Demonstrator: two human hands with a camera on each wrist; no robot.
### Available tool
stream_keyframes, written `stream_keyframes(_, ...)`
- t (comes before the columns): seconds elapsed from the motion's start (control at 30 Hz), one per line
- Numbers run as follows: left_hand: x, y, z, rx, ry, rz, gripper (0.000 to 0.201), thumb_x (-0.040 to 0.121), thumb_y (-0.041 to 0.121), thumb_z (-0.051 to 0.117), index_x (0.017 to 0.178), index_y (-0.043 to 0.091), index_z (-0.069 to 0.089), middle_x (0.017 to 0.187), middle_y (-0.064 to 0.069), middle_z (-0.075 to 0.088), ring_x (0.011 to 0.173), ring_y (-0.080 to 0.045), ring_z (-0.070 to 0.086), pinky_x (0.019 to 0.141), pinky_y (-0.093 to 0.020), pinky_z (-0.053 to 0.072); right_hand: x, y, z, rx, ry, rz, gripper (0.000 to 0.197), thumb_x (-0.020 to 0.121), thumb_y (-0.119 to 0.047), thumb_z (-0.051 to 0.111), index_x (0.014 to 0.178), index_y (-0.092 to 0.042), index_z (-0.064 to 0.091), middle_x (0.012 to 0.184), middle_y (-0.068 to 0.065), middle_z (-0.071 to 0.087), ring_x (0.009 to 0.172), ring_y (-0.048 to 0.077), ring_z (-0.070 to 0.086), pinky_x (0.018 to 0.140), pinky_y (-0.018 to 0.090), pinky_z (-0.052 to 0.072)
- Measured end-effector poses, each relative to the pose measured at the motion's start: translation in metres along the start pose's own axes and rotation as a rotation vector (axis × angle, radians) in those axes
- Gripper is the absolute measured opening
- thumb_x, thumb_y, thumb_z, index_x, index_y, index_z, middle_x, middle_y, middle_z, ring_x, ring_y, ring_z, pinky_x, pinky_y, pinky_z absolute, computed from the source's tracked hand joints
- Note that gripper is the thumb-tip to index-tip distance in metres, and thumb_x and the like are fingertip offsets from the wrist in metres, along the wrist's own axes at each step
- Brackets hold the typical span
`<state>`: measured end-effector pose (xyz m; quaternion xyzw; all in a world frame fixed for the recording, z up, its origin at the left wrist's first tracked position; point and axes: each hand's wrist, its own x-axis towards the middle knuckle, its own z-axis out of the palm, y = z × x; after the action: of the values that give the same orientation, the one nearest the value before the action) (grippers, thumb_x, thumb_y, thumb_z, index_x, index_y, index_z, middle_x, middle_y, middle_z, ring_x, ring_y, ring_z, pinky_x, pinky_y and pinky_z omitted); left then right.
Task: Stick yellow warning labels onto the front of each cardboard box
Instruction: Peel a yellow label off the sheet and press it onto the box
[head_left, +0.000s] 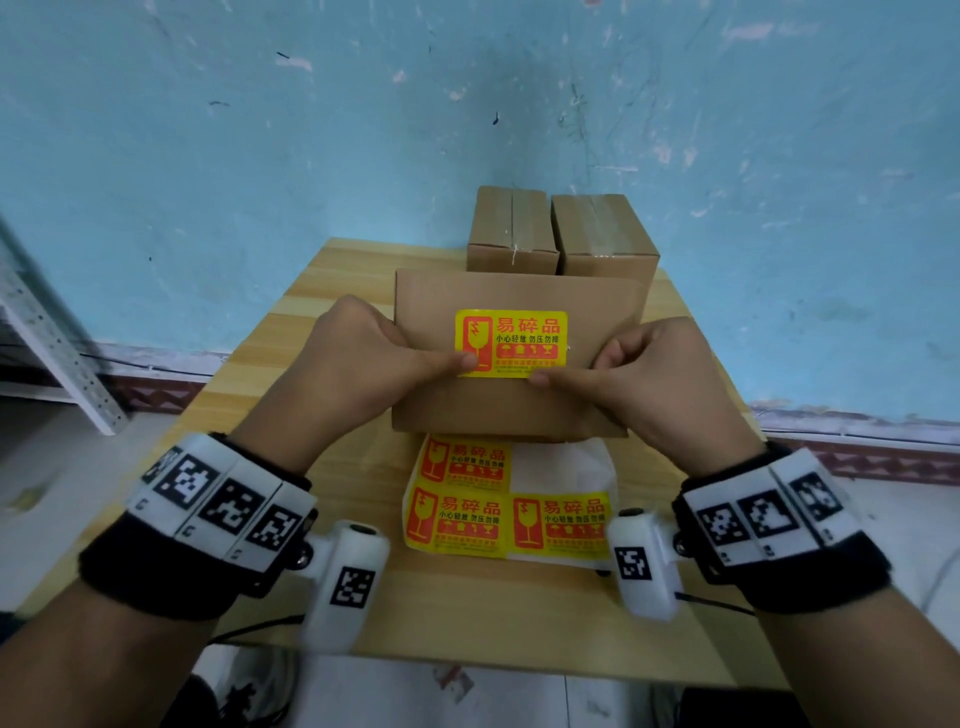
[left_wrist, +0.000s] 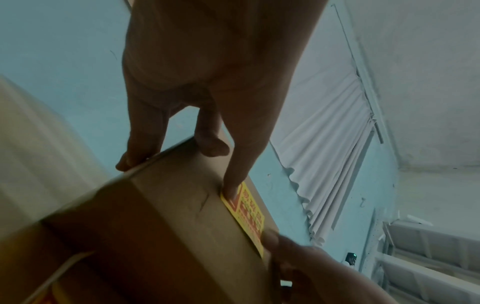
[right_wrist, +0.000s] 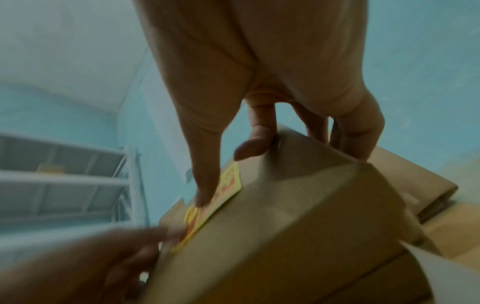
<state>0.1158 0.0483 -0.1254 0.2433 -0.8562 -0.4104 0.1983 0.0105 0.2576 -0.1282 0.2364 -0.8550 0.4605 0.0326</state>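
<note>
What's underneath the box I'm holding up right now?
Under the held box lies a label sheet on the table, with three yellow labels showing and one blank spot. The sheet's far edge is hidden by the box.

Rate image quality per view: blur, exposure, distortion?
Head view: well lit, label text crisp, wide-angle bending toward the edges, slight blur on the forearms. Left wrist view: dim and backlit, left hand nearly silhouetted, box smeared at the near corner. Right wrist view: dim, soft throughout, label print unreadable, left hand heavily blurred.
</note>
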Motion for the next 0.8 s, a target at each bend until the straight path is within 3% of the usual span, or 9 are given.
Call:
stream_keyframes(0.03, -0.002, 0.003, 0.002, 0.02, 0.028, -0.015, 0.067, 0.054, 0.063, 0.084, 0.052, 0.0, 0.062, 0.05, -0.002, 0.054, 0.052, -0.015, 0.052, 0.054, -0.03, 0.037, -0.002, -0.004, 0.003, -0.049, 0.031, 0.01, 0.059, 0.049, -0.056, 0.09, 0.046, -0.008, 0.056, 0.042, -0.002, 0.052, 0.04, 0.006, 0.046, 0.047, 0.024, 0.039)
stream_keyframes(0.1, -0.009, 0.011, 0.006, 0.119, 0.107, -0.032, 0.079, 0.046, 0.08, 0.075, 0.067, 0.006, 0.061, 0.066, -0.005, 0.064, 0.066, -0.019, 0.063, 0.053, -0.029, 0.042, -0.007, -0.014, 0.01, -0.143, 0.08, 0.019, 0.062, 0.048, -0.062, 0.088, 0.046, -0.012, 0.052, 0.044, -0.001, 0.053, 0.043, 0.006, 0.049, 0.044, 0.024, 0.034)
stream_keyframes(0.17, -0.017, 0.017, 0.011, 0.241, 0.179, 0.025, 0.083, 0.039, 0.09, 0.068, 0.068, 0.013, 0.052, 0.074, -0.008, 0.064, 0.073, -0.025, 0.065, 0.052, -0.03, 0.041, -0.009, -0.019, 0.014, -0.197, 0.115, 0.012, 0.066, 0.048, -0.067, 0.086, 0.048, -0.012, 0.049, 0.047, 0.0, 0.052, 0.046, 0.008, 0.049, 0.042, 0.026, 0.033)
stream_keyframes(0.27, -0.018, 0.013, 0.014, 0.304, 0.221, 0.077, 0.084, 0.039, 0.093, 0.063, 0.062, 0.014, 0.045, 0.07, -0.009, 0.062, 0.073, -0.03, 0.065, 0.049, -0.03, 0.036, -0.01, -0.02, 0.015, -0.221, 0.142, 0.024, 0.068, 0.046, -0.069, 0.085, 0.05, -0.011, 0.05, 0.049, 0.002, 0.052, 0.047, 0.009, 0.048, 0.041, 0.024, 0.032)
stream_keyframes(0.37, -0.016, 0.01, 0.011, 0.315, 0.211, 0.12, 0.08, 0.042, 0.088, 0.066, 0.055, 0.015, 0.036, 0.057, -0.005, 0.048, 0.064, -0.029, 0.061, 0.046, -0.029, 0.028, -0.011, -0.016, 0.015, -0.195, 0.155, 0.04, 0.066, 0.047, -0.066, 0.086, 0.052, -0.009, 0.053, 0.048, 0.001, 0.052, 0.047, 0.009, 0.049, 0.041, 0.024, 0.032)
stream_keyframes(0.57, -0.011, 0.0, 0.004, 0.218, 0.146, 0.188, 0.065, 0.054, 0.062, 0.083, 0.042, 0.006, 0.054, 0.04, -0.003, 0.049, 0.042, -0.015, 0.049, 0.048, -0.026, 0.035, -0.001, -0.001, 0.005, -0.007, 0.094, 0.037, 0.055, 0.053, -0.043, 0.094, 0.045, -0.014, 0.048, 0.04, -0.004, 0.046, 0.042, 0.01, 0.044, 0.048, 0.024, 0.036)
stream_keyframes(0.7, -0.007, -0.004, 0.003, 0.189, 0.113, 0.261, 0.059, 0.059, 0.051, 0.087, 0.039, 0.011, 0.049, 0.04, 0.0, 0.046, 0.041, -0.01, 0.043, 0.048, -0.024, 0.032, 0.001, 0.004, -0.003, 0.013, 0.032, -0.023, 0.049, 0.059, -0.038, 0.092, 0.046, -0.011, 0.053, 0.042, -0.001, 0.05, 0.042, 0.008, 0.045, 0.047, 0.024, 0.038)
stream_keyframes(0.8, -0.003, -0.005, -0.001, 0.174, 0.056, 0.283, 0.056, 0.062, 0.041, 0.088, 0.039, 0.009, 0.049, 0.035, 0.006, 0.042, 0.042, -0.01, 0.045, 0.043, -0.015, 0.031, 0.003, 0.006, -0.007, 0.019, 0.008, -0.042, 0.044, 0.06, -0.037, 0.092, 0.051, -0.008, 0.06, 0.048, 0.004, 0.058, 0.046, 0.009, 0.049, 0.047, 0.021, 0.04)
